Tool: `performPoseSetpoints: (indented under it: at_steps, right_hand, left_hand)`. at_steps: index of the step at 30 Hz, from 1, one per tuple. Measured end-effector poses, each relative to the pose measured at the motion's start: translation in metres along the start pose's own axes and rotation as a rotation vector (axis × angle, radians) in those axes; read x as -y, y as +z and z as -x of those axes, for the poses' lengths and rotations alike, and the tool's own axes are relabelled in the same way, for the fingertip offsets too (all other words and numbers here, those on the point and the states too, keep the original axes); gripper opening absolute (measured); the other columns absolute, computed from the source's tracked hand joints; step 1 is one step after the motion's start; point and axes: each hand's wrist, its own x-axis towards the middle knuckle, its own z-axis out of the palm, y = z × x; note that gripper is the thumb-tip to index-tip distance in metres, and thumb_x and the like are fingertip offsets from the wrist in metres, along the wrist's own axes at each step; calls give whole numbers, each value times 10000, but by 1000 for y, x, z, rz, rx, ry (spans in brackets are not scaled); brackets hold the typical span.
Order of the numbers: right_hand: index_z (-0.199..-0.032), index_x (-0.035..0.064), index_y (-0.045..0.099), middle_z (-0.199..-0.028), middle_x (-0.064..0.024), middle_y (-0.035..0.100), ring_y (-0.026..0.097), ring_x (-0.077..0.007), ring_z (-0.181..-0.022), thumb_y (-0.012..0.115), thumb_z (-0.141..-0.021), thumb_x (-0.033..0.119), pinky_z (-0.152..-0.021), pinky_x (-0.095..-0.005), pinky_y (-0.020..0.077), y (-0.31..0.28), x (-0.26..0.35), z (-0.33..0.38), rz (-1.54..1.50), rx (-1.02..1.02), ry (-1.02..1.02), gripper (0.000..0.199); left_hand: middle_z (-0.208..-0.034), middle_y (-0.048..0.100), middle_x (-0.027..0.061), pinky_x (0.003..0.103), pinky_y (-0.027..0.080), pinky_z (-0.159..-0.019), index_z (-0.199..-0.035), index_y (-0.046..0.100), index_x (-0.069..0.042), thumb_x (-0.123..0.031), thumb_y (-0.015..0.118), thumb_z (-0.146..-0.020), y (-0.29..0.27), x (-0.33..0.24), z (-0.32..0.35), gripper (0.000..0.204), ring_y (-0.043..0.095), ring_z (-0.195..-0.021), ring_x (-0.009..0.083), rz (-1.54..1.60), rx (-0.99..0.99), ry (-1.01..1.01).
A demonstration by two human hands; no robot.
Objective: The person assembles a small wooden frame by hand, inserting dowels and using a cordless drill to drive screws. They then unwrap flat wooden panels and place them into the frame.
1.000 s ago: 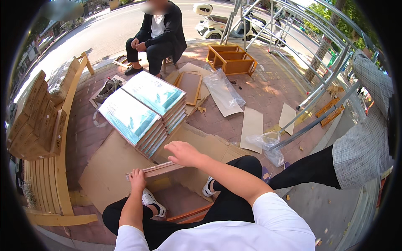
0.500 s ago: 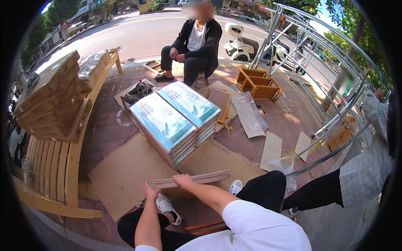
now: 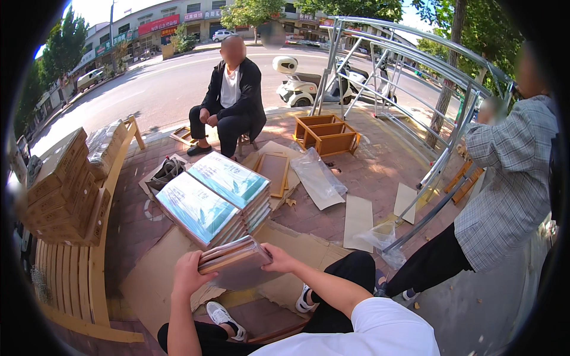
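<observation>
Between my two hands is a stack of thin, flat boards (image 3: pixel 240 270) with reddish-brown edges and a dull grey-brown face. My left hand (image 3: pixel 191 273) grips its left end, and my right hand (image 3: pixel 278 259) grips its right side. The stack is tilted, and what the boards are exactly I cannot make out. Just beyond it stand two side-by-side piles of flat packs (image 3: pixel 199 207) with white and teal printed tops. Flattened cardboard (image 3: pixel 160 267) lies on the paving under and around them.
Brown cartons (image 3: pixel 59 190) sit on a slatted wooden bench (image 3: pixel 98 279) at left. A person (image 3: pixel 234 101) sits beyond the piles; another in a checked shirt (image 3: pixel 504 178) stands at right near a metal frame (image 3: pixel 380 65). A small wooden shelf (image 3: pixel 326 135) and clear plastic (image 3: pixel 317 172) lie behind.
The board stack has been raised and turned, so its broad face now shows. My left hand has shifted left and my right hand right, farther apart. The view has tilted up.
</observation>
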Motion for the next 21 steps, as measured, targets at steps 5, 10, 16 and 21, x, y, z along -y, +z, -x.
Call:
performPoseSetpoints:
  at_steps: [5,10,16,21]
  right_hand:
    - [-1445,85,491,-1212,-109,643,650,-239,-1072,823,-794,48,-925,-377,531,11,-76,46,-51,-223,-34,732]
    - [-1454,67,519,-1361,-107,595,579,-253,-1279,790,-897,129,-1095,-405,472,29,-61,60,-205,-367,162,623]
    - [-1382,27,570,-1316,-122,615,613,-273,-1219,748,-938,169,-1020,-387,505,46,-32,49,-208,-521,44,499]
    - [-1258,19,605,-1234,-104,621,631,-265,-1128,762,-909,114,-985,-398,524,46,-47,48,-177,-580,18,394]
  left_hand:
    - [-985,657,67,435,465,-853,-1086,652,-101,-373,923,-630,58,-58,-9,597,628,-993,300,-186,43,140]
    - [-984,647,58,435,463,-857,-1073,647,-121,-361,930,-616,108,-44,20,589,626,-999,288,-253,43,-22]
    - [-1022,635,86,461,478,-850,-1100,627,-102,-328,918,-645,102,-39,35,586,619,-998,327,-202,13,-93]
    - [-1062,642,112,487,496,-872,-1147,623,-91,-314,912,-648,108,-52,35,618,623,-1015,374,-219,33,-116]
